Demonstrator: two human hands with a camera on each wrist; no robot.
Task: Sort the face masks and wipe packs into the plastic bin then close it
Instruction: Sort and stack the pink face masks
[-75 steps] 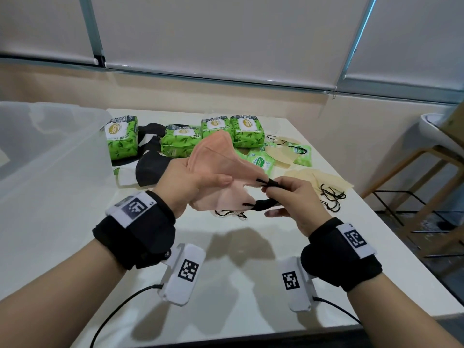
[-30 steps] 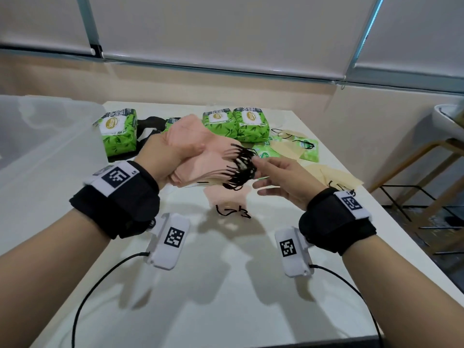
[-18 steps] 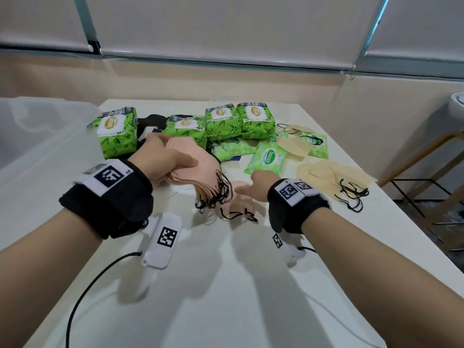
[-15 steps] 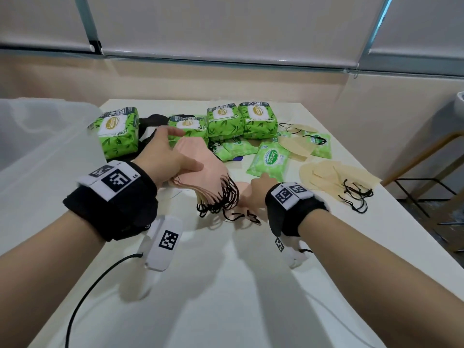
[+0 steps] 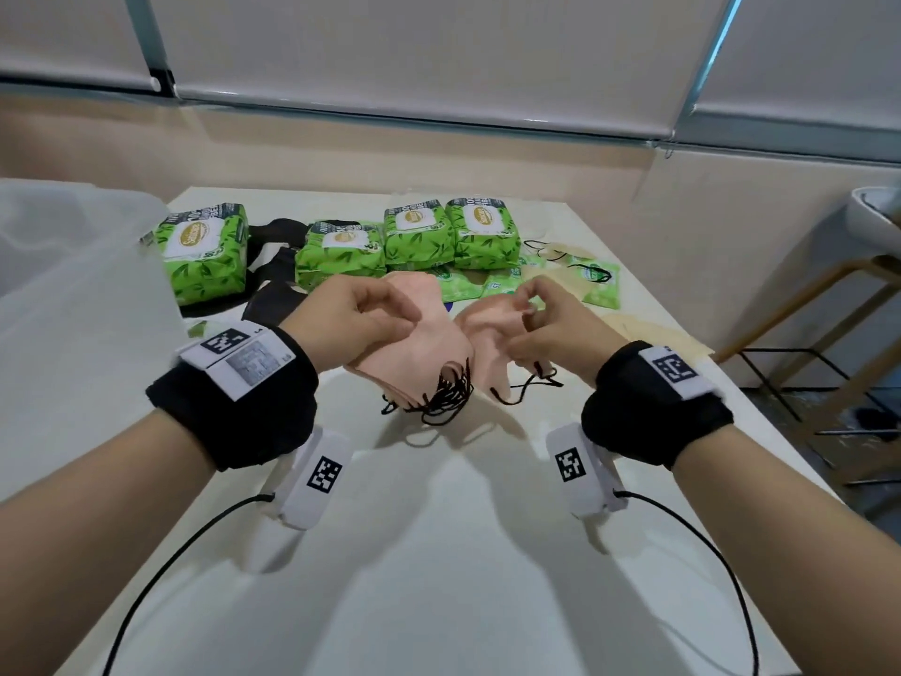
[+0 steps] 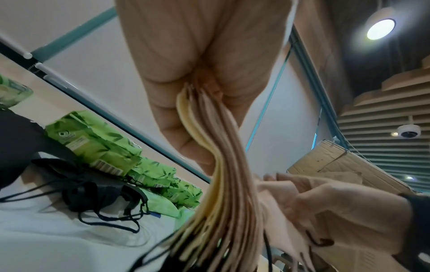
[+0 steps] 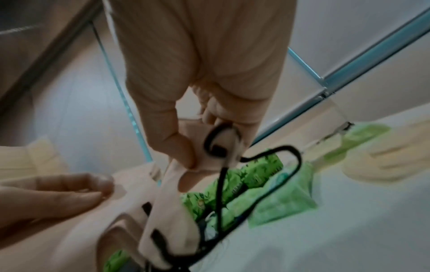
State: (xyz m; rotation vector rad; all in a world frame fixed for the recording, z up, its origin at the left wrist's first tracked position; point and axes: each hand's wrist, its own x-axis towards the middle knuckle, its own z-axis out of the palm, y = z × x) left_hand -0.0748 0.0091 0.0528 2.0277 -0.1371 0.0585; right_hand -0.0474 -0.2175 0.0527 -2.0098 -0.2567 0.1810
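My left hand [image 5: 363, 317] grips a stack of pink face masks [image 5: 429, 353] above the white table [image 5: 439, 553], their black ear loops hanging down; the left wrist view shows the stack's edges [image 6: 223, 165] pinched between thumb and fingers. My right hand [image 5: 546, 324] pinches a single pink mask [image 5: 487, 344] just right of the stack, with its black loop [image 7: 267, 162] dangling in the right wrist view. Green wipe packs [image 5: 419, 236] stand in a row at the table's far side. The clear plastic bin [image 5: 63, 295] sits at the left.
Black masks [image 5: 273, 280] lie between the wipe packs. Beige masks [image 5: 648, 334] and flat green wipe sachets [image 5: 597, 280] lie at the right, near the table's edge. A wooden stool [image 5: 829, 334] stands beyond the right edge.
My right hand went down to the table, picked up the lone pink mask lying there and lifted it beside the stack. My left hand kept hold of the stack.
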